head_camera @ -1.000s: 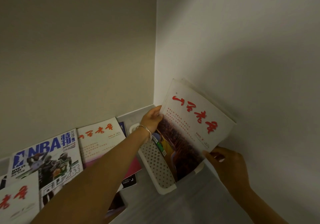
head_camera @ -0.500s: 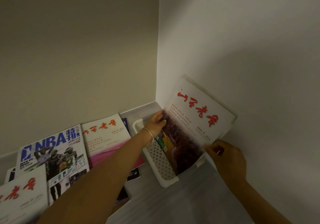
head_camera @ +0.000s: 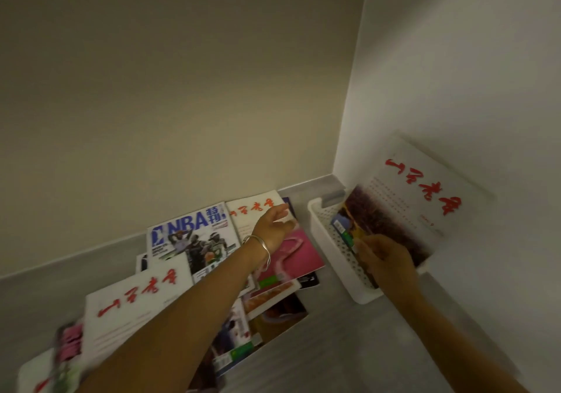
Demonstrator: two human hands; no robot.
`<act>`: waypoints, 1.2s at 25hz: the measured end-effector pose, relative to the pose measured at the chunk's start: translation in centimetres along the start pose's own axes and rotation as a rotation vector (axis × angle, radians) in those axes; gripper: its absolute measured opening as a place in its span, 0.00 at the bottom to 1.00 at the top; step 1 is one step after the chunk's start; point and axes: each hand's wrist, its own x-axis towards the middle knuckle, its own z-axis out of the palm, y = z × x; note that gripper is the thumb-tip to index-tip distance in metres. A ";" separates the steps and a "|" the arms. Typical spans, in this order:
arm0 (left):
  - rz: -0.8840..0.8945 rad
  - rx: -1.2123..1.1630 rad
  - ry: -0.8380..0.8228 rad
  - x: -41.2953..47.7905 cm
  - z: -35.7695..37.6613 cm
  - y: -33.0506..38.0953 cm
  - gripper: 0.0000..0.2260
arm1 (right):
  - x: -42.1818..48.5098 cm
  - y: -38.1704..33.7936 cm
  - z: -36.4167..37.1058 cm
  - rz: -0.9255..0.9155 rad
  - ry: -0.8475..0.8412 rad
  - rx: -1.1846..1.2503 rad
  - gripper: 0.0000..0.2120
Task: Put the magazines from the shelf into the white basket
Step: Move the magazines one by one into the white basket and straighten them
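Our left hand [head_camera: 274, 228] has left the white basket [head_camera: 335, 259], hovering loose-fingered over the shelf magazines [head_camera: 194, 231]; our right hand [head_camera: 387, 260] meets the basketed magazine [head_camera: 419, 198], its grip unclear.

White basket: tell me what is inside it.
A white magazine with red title stands tilted; a colourful magazine sits in front of it. The right hand covers their lower parts.
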 end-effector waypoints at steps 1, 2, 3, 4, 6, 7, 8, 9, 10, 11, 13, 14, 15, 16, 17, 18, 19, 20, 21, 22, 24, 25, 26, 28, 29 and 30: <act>-0.019 0.006 0.029 -0.6 -2.2 -0.9 0.21 | -0.7 -0.7 1.9 -0.011 -0.055 0.013 0.04; -0.040 0.008 0.058 -1.3 -4.4 -1.7 0.21 | -1.4 -1.3 3.8 -0.025 -0.111 0.032 0.03; -0.065 0.011 0.087 -2.0 -6.8 -2.7 0.21 | -2.2 -2.0 5.7 -0.032 -0.170 0.059 0.02; -0.089 0.017 0.109 -2.8 -9.0 -3.7 0.21 | -2.9 -2.6 7.3 -0.027 -0.235 0.084 0.01; -0.131 0.028 0.159 -4.4 -13.1 -5.5 0.22 | -4.1 -3.7 10.4 0.011 -0.359 0.095 0.03; -0.152 0.034 0.189 -5.1 -14.9 -6.4 0.22 | -4.6 -4.2 11.9 0.028 -0.387 0.097 0.03; -0.176 0.033 0.224 -6.1 -16.7 -7.4 0.23 | -5.3 -4.7 13.6 0.039 -0.396 0.110 0.02; -0.196 0.033 0.253 -7.0 -18.3 -8.3 0.23 | -6.0 -5.2 15.2 0.057 -0.398 0.124 0.01; -0.209 0.043 0.277 -8.0 -19.7 -9.2 0.23 | -6.7 -5.6 16.7 0.089 -0.407 0.134 0.01; -0.219 0.059 0.298 -9.1 -21.0 -10.2 0.24 | -7.5 -5.9 18.2 0.141 -0.428 0.138 0.03; -0.246 0.081 0.335 -11.1 -23.3 -12.1 0.26 | -8.8 -6.3 20.9 0.259 -0.517 0.131 0.08; -0.269 0.097 0.345 -12.0 -24.2 -12.9 0.27 | -9.4 -6.4 21.9 0.320 -0.573 0.143 0.12; -0.295 0.110 0.350 -12.9 -25.0 -13.7 0.27 | -9.9 -6.4 22.8 0.369 -0.625 0.142 0.16; -0.317 0.102 0.357 -13.6 -25.7 -14.4 0.27 | -10.4 -6.2 23.7 0.392 -0.661 0.106 0.18; -0.333 0.072 0.357 -14.3 -26.3 -14.9 0.27 | -10.9 -6.0 24.5 0.396 -0.679 0.063 0.20; -0.343 0.048 0.348 -15.0 -26.7 -15.5 0.26 | -11.4 -5.8 25.4 0.400 -0.671 0.042 0.20; -0.352 0.044 0.334 -15.5 -27.0 -15.9 0.26 | -11.8 -5.7 26.1 0.407 -0.642 0.044 0.19; -0.357 0.052 0.330 -16.0 -27.3 -16.3 0.25 | -12.2 -5.6 26.8 0.403 -0.601 0.048 0.19; -0.351 0.048 0.343 -16.3 -27.6 -16.7 0.24 | -12.5 -5.7 27.2 0.388 -0.566 0.042 0.18; -0.340 0.021 0.368 -16.5 -27.9 -16.9 0.23 | -12.6 -5.8 27.6 0.374 -0.539 0.027 0.18; -0.339 -0.093 0.400 -16.7 -28.5 -17.2 0.19 | -12.8 -5.8 28.0 0.383 -0.496 0.038 0.17; -0.345 -0.136 0.405 -16.8 -28.8 -17.3 0.18 | -12.9 -5.7 27.9 0.414 -0.471 0.071 0.16; -0.363 -0.159 0.402 -16.9 -29.0 -17.4 0.16 | -13.1 -5.4 27.8 0.454 -0.450 0.113 0.15; -0.413 -0.204 0.344 -17.3 -28.8 -17.7 0.15 | -13.6 -4.8 27.4 0.512 -0.461 0.152 0.15; -0.429 -0.229 0.293 -17.6 -28.2 -17.9 0.15 | -14.0 -4.5 27.2 0.532 -0.488 0.156 0.17; -0.430 -0.233 0.255 -17.9 -27.7 -17.9 0.15 | -14.2 -4.3 27.0 0.544 -0.515 0.171 0.18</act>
